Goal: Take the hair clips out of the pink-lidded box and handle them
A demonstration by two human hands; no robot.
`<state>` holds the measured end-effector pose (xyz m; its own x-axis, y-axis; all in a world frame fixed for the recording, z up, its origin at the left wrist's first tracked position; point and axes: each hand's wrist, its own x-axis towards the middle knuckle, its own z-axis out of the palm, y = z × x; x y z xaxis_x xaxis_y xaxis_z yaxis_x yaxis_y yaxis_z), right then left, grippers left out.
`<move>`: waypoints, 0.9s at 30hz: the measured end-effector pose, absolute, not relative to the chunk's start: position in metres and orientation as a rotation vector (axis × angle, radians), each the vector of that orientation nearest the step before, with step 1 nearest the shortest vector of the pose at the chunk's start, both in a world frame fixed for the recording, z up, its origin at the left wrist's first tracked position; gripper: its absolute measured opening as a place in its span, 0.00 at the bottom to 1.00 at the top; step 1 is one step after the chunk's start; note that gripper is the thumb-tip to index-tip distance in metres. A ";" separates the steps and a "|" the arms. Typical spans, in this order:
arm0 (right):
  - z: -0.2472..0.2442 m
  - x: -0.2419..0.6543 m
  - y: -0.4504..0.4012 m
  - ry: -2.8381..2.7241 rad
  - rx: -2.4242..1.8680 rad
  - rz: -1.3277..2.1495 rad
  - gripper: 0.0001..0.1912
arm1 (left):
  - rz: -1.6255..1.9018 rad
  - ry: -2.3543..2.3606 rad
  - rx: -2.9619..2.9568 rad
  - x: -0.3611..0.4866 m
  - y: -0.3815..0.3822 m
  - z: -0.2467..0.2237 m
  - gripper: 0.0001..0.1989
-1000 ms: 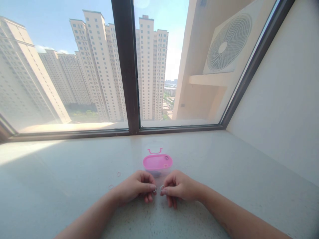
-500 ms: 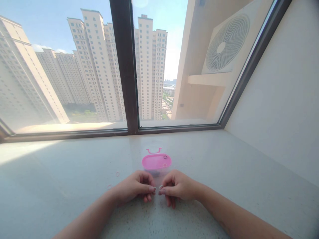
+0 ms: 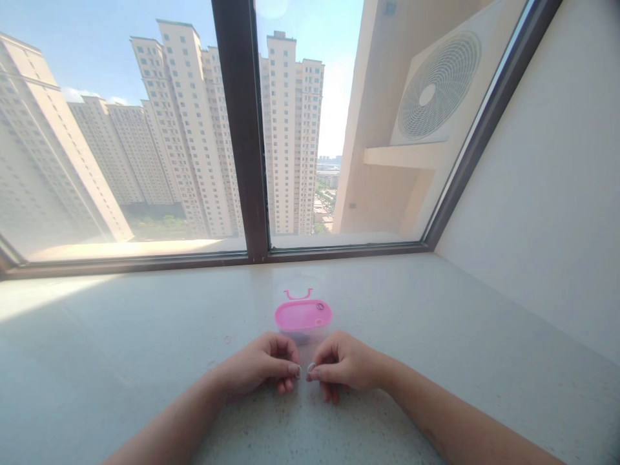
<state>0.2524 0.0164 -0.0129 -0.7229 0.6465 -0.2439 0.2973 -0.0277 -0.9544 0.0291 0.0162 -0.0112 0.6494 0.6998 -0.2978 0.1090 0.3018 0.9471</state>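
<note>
Ring [image 3: 310,367] pinched in the closed fingertips of the right hand [image 3: 343,363], just beside the left hand [image 3: 259,363], also closed in a pinch, though what it holds is too small to tell. Farther off, about midway between the hands, sits a clear box [image 3: 304,339] under a pink lid [image 3: 303,315]. A loose ring [image 3: 227,339] lies left on the sill [image 3: 145,303].

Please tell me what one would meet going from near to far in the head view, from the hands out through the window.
Left hand and right hand, each pinching a ring → pink lid → pink handle → window frame → tower blocks
</note>
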 end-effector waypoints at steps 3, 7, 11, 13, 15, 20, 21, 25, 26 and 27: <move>-0.013 0.252 0.017 -1.989 -1.007 1.802 0.17 | 0.450 0.804 1.224 0.029 0.016 -0.011 0.11; -0.014 0.253 0.017 -1.992 -0.997 1.803 0.16 | 0.443 0.810 1.217 0.029 0.015 -0.010 0.11; -0.013 0.253 0.016 -1.982 -0.988 1.804 0.16 | 0.442 0.797 1.208 0.029 0.015 -0.009 0.11; -0.012 0.253 0.015 -1.977 -0.980 1.809 0.15 | 0.444 0.791 1.204 0.029 0.015 -0.009 0.11; -0.012 0.253 0.015 -1.978 -0.970 1.811 0.15 | 0.447 0.789 1.203 0.029 0.015 -0.010 0.11; -0.014 0.253 0.017 -1.982 -0.967 1.803 0.15 | 0.442 0.785 1.199 0.028 0.015 -0.012 0.11; -0.015 0.254 0.017 -1.981 -0.966 1.803 0.15 | 0.441 0.782 1.202 0.029 0.015 -0.012 0.10; -0.017 0.254 0.017 -1.965 -0.973 1.814 0.15 | 0.446 0.777 1.202 0.029 0.014 -0.012 0.10; -0.017 0.254 0.017 -1.962 -0.974 1.817 0.14 | 0.447 0.777 1.200 0.030 0.014 -0.012 0.11; -0.016 0.254 0.017 -1.961 -0.972 1.818 0.14 | 0.448 0.777 1.199 0.030 0.014 -0.012 0.11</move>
